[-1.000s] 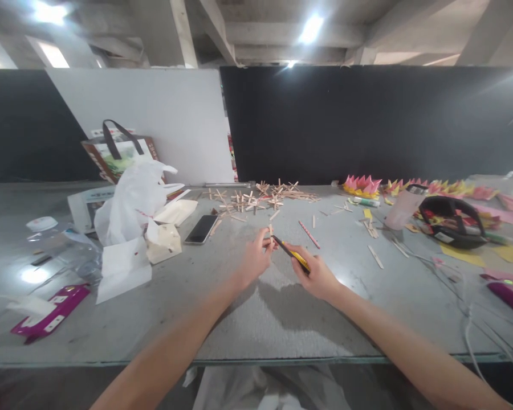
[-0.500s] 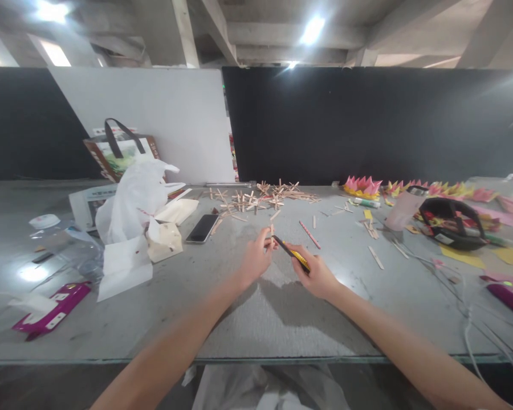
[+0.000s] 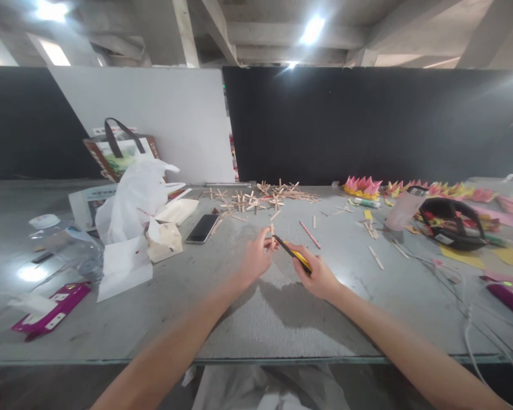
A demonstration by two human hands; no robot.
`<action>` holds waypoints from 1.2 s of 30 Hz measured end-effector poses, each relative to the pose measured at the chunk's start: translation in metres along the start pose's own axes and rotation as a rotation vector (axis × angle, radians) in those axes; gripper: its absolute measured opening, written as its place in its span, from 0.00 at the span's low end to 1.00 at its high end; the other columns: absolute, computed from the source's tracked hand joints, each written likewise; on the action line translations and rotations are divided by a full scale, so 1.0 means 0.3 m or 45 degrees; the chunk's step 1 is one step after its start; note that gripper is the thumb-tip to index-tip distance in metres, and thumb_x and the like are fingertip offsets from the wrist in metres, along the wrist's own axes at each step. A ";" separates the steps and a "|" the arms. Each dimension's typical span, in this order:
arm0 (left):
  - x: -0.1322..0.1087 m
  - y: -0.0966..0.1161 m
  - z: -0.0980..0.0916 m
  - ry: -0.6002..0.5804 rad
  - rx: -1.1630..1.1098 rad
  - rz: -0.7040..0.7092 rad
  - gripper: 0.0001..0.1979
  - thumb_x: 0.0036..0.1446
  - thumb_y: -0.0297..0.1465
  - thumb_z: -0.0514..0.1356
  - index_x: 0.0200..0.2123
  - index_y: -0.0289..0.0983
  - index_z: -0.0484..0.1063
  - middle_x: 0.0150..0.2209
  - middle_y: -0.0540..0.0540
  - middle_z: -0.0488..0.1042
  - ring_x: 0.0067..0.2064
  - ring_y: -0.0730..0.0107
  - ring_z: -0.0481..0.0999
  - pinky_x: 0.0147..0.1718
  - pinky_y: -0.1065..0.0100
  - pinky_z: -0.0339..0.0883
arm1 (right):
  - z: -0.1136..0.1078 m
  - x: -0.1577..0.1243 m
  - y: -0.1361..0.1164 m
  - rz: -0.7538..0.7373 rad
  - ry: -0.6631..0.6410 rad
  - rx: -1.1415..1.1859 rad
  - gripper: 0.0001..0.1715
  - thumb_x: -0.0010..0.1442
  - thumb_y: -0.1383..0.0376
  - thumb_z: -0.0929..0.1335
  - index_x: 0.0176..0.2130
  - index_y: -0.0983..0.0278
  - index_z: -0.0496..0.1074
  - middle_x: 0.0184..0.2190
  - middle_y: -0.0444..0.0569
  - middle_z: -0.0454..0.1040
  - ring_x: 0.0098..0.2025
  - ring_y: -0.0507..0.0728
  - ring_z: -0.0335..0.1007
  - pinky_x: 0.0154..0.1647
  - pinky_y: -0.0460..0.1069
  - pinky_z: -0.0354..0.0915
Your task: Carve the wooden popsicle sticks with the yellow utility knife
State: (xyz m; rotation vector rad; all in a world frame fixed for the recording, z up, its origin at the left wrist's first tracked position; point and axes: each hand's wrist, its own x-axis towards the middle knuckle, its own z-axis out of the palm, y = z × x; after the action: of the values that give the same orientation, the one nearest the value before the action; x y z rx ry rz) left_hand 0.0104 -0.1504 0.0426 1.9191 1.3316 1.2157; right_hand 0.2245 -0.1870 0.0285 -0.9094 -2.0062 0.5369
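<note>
R hand (image 3: 318,277) barely moved | gry tabletop (image 3: 123,324) | blk/wht panels (image 3: 367,125) | conc. ceiling (image 3: 273,35)

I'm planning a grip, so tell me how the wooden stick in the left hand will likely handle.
The wooden stick seems stiff: its end juts past the left hand without drooping. Being small, it is likely light; its thin shape suggests it could snap.
</note>
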 end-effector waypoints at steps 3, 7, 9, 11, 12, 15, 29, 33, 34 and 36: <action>0.000 -0.002 0.002 0.005 0.005 -0.007 0.17 0.68 0.32 0.59 0.59 0.41 0.69 0.42 0.44 0.87 0.46 0.59 0.88 0.53 0.58 0.77 | -0.002 -0.001 -0.001 0.000 -0.001 0.003 0.25 0.74 0.62 0.62 0.65 0.65 0.71 0.31 0.47 0.79 0.22 0.51 0.67 0.28 0.45 0.62; -0.001 -0.004 0.011 -0.023 -0.240 0.008 0.19 0.68 0.38 0.61 0.58 0.39 0.66 0.38 0.44 0.87 0.40 0.60 0.88 0.45 0.61 0.79 | 0.000 -0.002 0.002 -0.001 0.000 0.029 0.26 0.74 0.62 0.62 0.67 0.64 0.70 0.32 0.48 0.79 0.21 0.51 0.66 0.27 0.45 0.61; -0.002 -0.001 0.013 -0.022 -0.295 0.000 0.19 0.67 0.38 0.61 0.58 0.39 0.65 0.38 0.44 0.87 0.39 0.60 0.88 0.44 0.62 0.80 | 0.000 -0.003 0.001 -0.002 0.004 0.024 0.26 0.74 0.62 0.63 0.67 0.64 0.70 0.34 0.49 0.80 0.22 0.51 0.66 0.27 0.46 0.61; -0.003 0.002 0.009 -0.007 -0.274 -0.001 0.19 0.68 0.38 0.61 0.58 0.40 0.66 0.37 0.45 0.87 0.40 0.61 0.88 0.45 0.62 0.80 | -0.001 -0.003 -0.001 -0.006 0.007 0.010 0.26 0.74 0.62 0.63 0.67 0.64 0.69 0.36 0.51 0.82 0.22 0.51 0.65 0.28 0.46 0.61; -0.002 0.003 0.005 0.003 -0.238 0.006 0.18 0.68 0.37 0.61 0.58 0.40 0.67 0.38 0.45 0.87 0.41 0.61 0.88 0.46 0.61 0.80 | -0.002 -0.004 -0.002 -0.010 0.007 0.005 0.26 0.74 0.62 0.62 0.67 0.64 0.69 0.37 0.51 0.82 0.22 0.51 0.65 0.28 0.46 0.62; 0.001 0.003 -0.004 0.025 -0.098 0.026 0.15 0.68 0.34 0.60 0.56 0.41 0.70 0.39 0.44 0.87 0.44 0.60 0.88 0.50 0.60 0.79 | -0.005 -0.005 -0.007 -0.007 -0.001 0.002 0.26 0.74 0.62 0.62 0.67 0.64 0.69 0.35 0.50 0.82 0.21 0.51 0.66 0.28 0.46 0.62; 0.009 0.017 -0.018 -0.042 -0.020 0.025 0.16 0.67 0.32 0.59 0.57 0.41 0.69 0.38 0.45 0.87 0.45 0.59 0.88 0.54 0.57 0.78 | 0.002 -0.009 -0.010 0.002 0.003 -0.023 0.26 0.73 0.62 0.62 0.67 0.64 0.69 0.35 0.51 0.82 0.20 0.51 0.66 0.27 0.45 0.63; 0.009 0.007 -0.010 -0.067 -0.208 0.026 0.18 0.68 0.33 0.59 0.59 0.40 0.67 0.40 0.44 0.87 0.40 0.61 0.88 0.45 0.62 0.80 | 0.001 -0.012 -0.007 -0.010 0.009 -0.021 0.26 0.74 0.62 0.62 0.67 0.64 0.69 0.36 0.51 0.82 0.20 0.51 0.65 0.27 0.46 0.63; 0.009 0.005 -0.013 -0.060 -0.171 0.036 0.18 0.68 0.33 0.59 0.59 0.40 0.67 0.40 0.44 0.87 0.41 0.61 0.88 0.47 0.62 0.80 | 0.001 -0.012 -0.007 -0.013 0.010 -0.019 0.26 0.74 0.62 0.62 0.67 0.64 0.69 0.36 0.51 0.82 0.20 0.51 0.66 0.27 0.46 0.63; 0.009 0.002 -0.021 -0.055 -0.023 0.070 0.18 0.68 0.31 0.58 0.60 0.41 0.69 0.42 0.43 0.87 0.47 0.60 0.88 0.51 0.60 0.78 | 0.001 -0.013 -0.006 -0.019 0.010 -0.012 0.25 0.74 0.62 0.62 0.66 0.64 0.69 0.38 0.52 0.83 0.21 0.51 0.66 0.28 0.46 0.63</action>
State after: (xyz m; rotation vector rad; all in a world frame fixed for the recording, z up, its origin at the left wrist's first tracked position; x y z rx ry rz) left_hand 0.0054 -0.1486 0.0471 1.9702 1.2495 1.2017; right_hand 0.2250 -0.1912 0.0275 -0.9001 -2.0087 0.5157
